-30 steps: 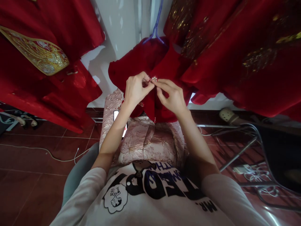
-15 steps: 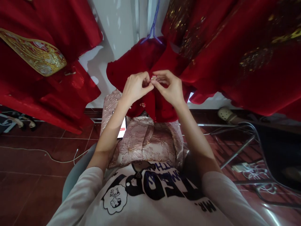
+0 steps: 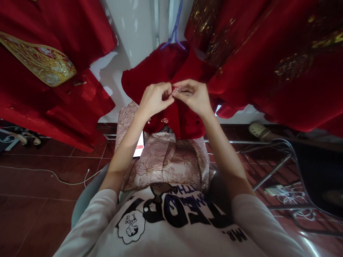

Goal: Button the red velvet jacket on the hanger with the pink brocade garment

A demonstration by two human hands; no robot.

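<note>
A dark red velvety garment [image 3: 144, 76] hangs on a purple hanger [image 3: 175, 34], its lower end reaching my lap. My left hand [image 3: 155, 98] is closed at the garment's front, thumb and fingers pinched on its edge. Facing it, my right hand [image 3: 197, 98] pinches a small jewelled button [image 3: 175, 89] between thumb and forefinger. The fingertips of both hands nearly meet there, and they hide part of the button and cloth. Below my left hand, a beaded flower ornament [image 3: 164, 120] shows on the garment.
Red gowns with gold decoration [image 3: 53, 66] hang on both sides. Pink brocade cloth [image 3: 152, 160] covers my lap, with a lit phone [image 3: 138, 146] at its left. A black chair with a metal frame [image 3: 292, 153] stands at right. Cables [image 3: 289, 196] lie on the tiled floor.
The jewelled button has tilted a little between my fingers. The garment's lower front has shifted slightly right, showing more of the flower ornament. Both hands stay almost in place.
</note>
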